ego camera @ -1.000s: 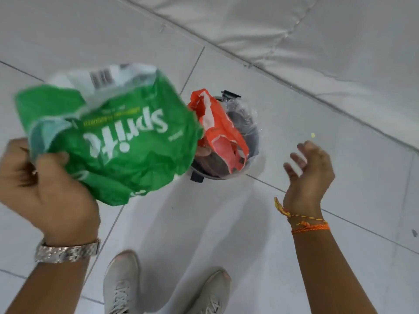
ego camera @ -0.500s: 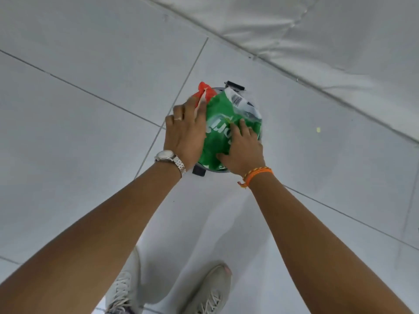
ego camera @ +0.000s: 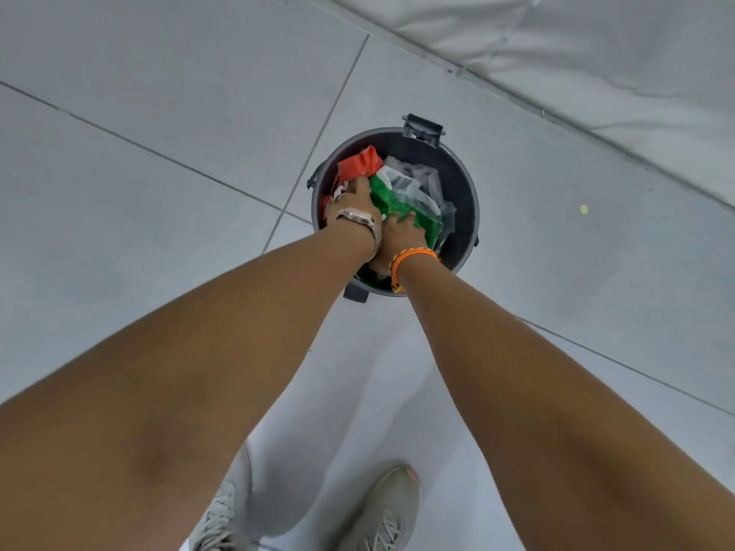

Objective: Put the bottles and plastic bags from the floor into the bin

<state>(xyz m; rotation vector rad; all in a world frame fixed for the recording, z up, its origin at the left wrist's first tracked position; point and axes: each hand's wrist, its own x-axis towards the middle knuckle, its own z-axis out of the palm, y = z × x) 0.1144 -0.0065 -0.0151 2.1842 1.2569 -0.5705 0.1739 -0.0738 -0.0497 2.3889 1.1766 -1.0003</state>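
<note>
Round grey bin point(ego camera: 463, 184) stands upright on the tiled floor, lid off. Inside: a crumpled green plastic bag point(ego camera: 401, 204) (barcode panel uppermost), a red-orange bag point(ego camera: 358, 163) at its left, clear plastic point(ego camera: 427, 178) behind.

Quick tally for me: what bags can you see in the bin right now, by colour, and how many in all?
Green bag: 1, under both hands
Red-orange bag: 1, by the left hand
Clear bag: at least 1, crumpled, exact count unclear
Total: at least 3 bags in the bin; the right hand presses on the green one. No bottles visible.
</note>
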